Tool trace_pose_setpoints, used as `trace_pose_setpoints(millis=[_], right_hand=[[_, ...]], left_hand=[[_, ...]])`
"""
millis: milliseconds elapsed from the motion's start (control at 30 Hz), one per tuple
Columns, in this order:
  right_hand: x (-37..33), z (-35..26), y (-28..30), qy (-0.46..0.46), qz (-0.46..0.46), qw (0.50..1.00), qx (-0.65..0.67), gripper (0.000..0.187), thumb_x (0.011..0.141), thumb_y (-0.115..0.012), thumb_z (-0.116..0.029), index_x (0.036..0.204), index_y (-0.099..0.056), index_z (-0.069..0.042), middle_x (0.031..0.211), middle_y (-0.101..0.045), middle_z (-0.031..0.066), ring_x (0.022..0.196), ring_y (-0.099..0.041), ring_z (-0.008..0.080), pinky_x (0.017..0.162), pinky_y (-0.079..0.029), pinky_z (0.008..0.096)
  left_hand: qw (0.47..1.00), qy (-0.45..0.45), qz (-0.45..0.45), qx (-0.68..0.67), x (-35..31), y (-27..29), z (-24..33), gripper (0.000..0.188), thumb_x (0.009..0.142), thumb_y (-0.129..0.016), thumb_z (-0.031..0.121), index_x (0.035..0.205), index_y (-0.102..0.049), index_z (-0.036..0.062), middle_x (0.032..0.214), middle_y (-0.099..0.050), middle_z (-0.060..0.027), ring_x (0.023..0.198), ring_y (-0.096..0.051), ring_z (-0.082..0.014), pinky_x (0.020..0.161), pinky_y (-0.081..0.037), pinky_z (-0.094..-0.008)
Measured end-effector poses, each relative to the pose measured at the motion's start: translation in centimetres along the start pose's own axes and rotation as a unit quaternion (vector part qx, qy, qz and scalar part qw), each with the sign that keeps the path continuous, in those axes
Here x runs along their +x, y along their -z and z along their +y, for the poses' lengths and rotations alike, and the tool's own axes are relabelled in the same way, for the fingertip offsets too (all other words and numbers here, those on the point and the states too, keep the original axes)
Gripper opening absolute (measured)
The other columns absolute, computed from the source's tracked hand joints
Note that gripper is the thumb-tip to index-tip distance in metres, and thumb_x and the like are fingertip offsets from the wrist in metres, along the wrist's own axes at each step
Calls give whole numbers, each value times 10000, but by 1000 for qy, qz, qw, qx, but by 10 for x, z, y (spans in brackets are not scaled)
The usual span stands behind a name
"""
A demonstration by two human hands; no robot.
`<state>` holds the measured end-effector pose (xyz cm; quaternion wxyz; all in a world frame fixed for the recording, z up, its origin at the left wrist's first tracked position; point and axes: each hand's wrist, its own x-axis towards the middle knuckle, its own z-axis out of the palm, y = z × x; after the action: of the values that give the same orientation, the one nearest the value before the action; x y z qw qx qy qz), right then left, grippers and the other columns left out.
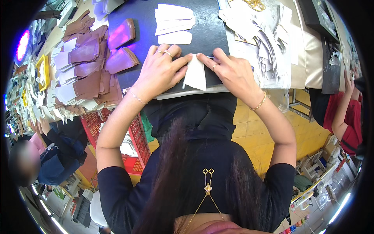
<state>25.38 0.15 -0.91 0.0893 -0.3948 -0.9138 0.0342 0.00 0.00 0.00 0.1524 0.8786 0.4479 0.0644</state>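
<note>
A small white flat piece point(196, 74), tapered and of leather-like material, lies at the near edge of the dark work board point(146, 64). My left hand point(164, 68) has its thumb and bent fingers closed on the piece's left side and upper corner. With the index fingertip at its top edge, my right hand point(231, 70) presses from the other side, its remaining fingers curled. Beyond my hands lie several similar white pieces point(174, 19), overlapped in a short row. Two stacks of brown pieces point(121, 60) rest on the board's left, tinted by purple light.
Piles of brown and white cut pieces point(83, 64) cover the table's left. White strips and scraps point(265, 46) lie on the right, near yellow rubber bands point(255, 4). A red plastic crate point(134, 146) stands below at left. Co-workers sit on both sides, one in a red shirt point(344, 121).
</note>
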Motion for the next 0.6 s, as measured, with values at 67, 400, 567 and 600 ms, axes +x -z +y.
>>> trace_pose_setpoints(millis=[67,400,567,600], right_hand=[[13,9,-1,26,7,999,18,388,904,-581,-164,1270,-683,-243,991,-546,43,628,-670,212,554,-546,344],[25,12,7,-122,42,963,239,316,908,-717,-164,1220,-707,-117,884,-640,94,727,-671,247,657,-537,332],[9,-14,12,-254,6,915,312,223,891,-753,-144,1085,-743,-36,833,-666,108,722,-671,224,688,-534,325],[8,-19,12,-252,16,917,308,204,893,-746,-121,1075,-744,-30,826,-665,104,714,-670,218,687,-531,328]], left_hand=[[1000,25,9,-16,-5,-4,-4,388,821,-785,210,1184,-706,100,1122,-625,-74,1095,-592,-277,960,-441,-410],[985,-92,142,-25,-8,-23,1,358,844,-761,172,1168,-679,45,1282,-636,-99,1196,-602,-289,997,-457,-437],[986,-54,154,-18,-11,-29,16,347,847,-737,197,1148,-678,34,1257,-636,-99,1165,-585,-262,981,-449,-423],[986,-52,156,-21,-11,-29,16,343,845,-737,194,1143,-679,33,1258,-636,-101,1165,-586,-263,979,-450,-423]])
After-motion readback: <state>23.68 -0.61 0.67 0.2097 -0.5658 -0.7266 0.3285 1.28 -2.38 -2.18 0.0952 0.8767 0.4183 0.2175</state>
